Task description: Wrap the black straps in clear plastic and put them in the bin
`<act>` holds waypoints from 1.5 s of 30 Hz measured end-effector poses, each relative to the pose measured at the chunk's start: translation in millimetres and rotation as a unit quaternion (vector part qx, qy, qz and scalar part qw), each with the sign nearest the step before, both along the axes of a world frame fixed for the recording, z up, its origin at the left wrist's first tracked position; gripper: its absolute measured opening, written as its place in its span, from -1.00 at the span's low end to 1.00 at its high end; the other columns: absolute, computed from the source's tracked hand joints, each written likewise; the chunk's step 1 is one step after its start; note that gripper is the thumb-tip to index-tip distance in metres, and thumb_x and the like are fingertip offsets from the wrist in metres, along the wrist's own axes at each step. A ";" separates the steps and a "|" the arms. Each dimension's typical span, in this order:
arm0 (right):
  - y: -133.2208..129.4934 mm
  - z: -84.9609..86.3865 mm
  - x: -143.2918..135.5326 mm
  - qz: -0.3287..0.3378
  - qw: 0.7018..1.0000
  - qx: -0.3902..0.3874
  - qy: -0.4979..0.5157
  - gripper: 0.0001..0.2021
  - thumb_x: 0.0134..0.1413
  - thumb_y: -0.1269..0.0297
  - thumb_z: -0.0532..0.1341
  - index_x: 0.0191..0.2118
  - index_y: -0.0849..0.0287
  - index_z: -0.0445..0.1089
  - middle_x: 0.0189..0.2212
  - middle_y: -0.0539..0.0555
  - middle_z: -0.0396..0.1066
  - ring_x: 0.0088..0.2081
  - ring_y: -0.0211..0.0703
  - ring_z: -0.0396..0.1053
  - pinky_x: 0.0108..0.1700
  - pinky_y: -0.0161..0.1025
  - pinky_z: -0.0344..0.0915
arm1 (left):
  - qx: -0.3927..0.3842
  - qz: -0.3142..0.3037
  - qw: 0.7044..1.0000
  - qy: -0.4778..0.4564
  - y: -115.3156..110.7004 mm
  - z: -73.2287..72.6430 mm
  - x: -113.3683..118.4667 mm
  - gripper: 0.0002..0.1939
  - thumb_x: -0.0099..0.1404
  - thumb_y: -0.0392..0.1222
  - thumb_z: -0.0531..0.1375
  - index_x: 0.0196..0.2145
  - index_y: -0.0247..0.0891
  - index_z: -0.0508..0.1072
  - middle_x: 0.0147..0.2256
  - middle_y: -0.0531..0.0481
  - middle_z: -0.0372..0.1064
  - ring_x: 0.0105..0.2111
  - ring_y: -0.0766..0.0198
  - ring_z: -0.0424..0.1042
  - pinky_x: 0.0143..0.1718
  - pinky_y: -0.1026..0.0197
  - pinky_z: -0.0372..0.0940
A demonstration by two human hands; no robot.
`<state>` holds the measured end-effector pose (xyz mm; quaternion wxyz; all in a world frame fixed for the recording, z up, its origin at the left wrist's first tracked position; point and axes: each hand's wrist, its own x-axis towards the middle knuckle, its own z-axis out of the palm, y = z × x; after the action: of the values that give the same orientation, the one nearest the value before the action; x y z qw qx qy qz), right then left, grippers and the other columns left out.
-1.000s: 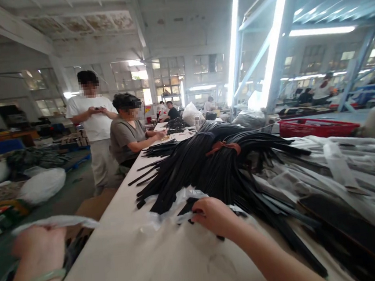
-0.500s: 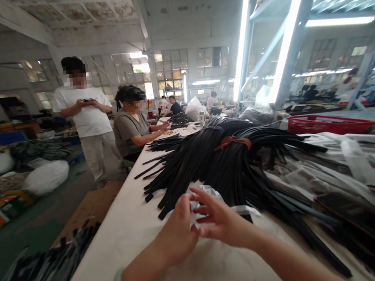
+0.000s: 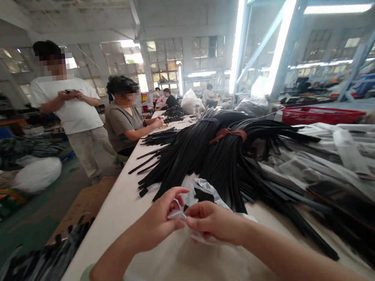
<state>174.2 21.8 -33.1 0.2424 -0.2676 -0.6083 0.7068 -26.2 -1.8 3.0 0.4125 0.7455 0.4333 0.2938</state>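
Note:
A thin clear plastic bag (image 3: 217, 190) is stretched between my hands over the pale table, with something black showing inside or behind it. My left hand (image 3: 163, 215), a green bangle on its wrist, grips a fold of the bag between thumb and fingers. Close beside it, my right hand (image 3: 217, 221) pinches the plastic with thumb and forefinger, its other fingers curled under and partly hidden. Just beyond the bag lies a large bundle of black strips (image 3: 189, 153), tied with a reddish-brown band (image 3: 228, 134).
White wrapped lengths (image 3: 347, 151) lie at the right, below a red basket (image 3: 324, 115). More strips (image 3: 53, 264) sit low at the left, near a cardboard sheet (image 3: 81, 206). A seated co-worker (image 3: 126, 120) works along the table's left edge; another person (image 3: 71, 107) stands behind, holding a phone.
My hands have moved from near each other with fingers apart to gripping the plastic bag. The left hand has shifted left. The view has turned slightly.

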 end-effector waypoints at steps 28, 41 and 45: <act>19.7 23.4 26.4 -0.115 0.929 0.189 -0.296 -0.61 0.13 0.03 0.18 -0.12 0.28 0.46 -0.59 0.05 0.41 -0.62 -0.30 0.31 -0.58 -0.42 0.16 | -0.120 0.340 0.835 -0.415 26.2 -11.2 9.3 -0.54 -0.11 -0.49 0.36 -0.21 -0.33 0.40 -0.52 0.04 0.48 -0.50 0.37 0.45 -0.44 0.41 0.34; 77.9 6.0 120.2 -0.121 0.868 0.114 -0.469 -0.57 -0.05 -0.03 0.26 -0.68 0.20 0.25 -0.71 0.08 0.41 -0.70 -0.30 0.26 -0.69 -0.41 0.02 | 0.118 0.258 0.954 -0.093 9.9 -10.1 16.5 -0.66 0.01 -0.24 0.31 -0.27 -0.20 0.26 -0.60 0.26 0.21 -0.54 0.36 0.27 -0.39 0.30 0.17; 76.2 21.6 127.8 -0.167 0.915 0.090 -0.357 -0.56 -0.11 -0.07 0.30 -0.62 0.20 0.21 -0.73 0.03 0.37 -0.74 -0.40 0.17 -0.72 -0.46 -0.10 | 0.145 0.251 0.956 -0.040 9.4 -10.1 15.5 -0.67 0.04 -0.25 0.28 -0.24 -0.19 0.26 -0.58 0.24 0.26 -0.50 0.32 0.32 -0.33 0.27 0.17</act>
<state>302.0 98.0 -11.6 0.1467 -0.5767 -0.6621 0.4555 -10.7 7.6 -7.1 0.2302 0.6525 0.5423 0.4766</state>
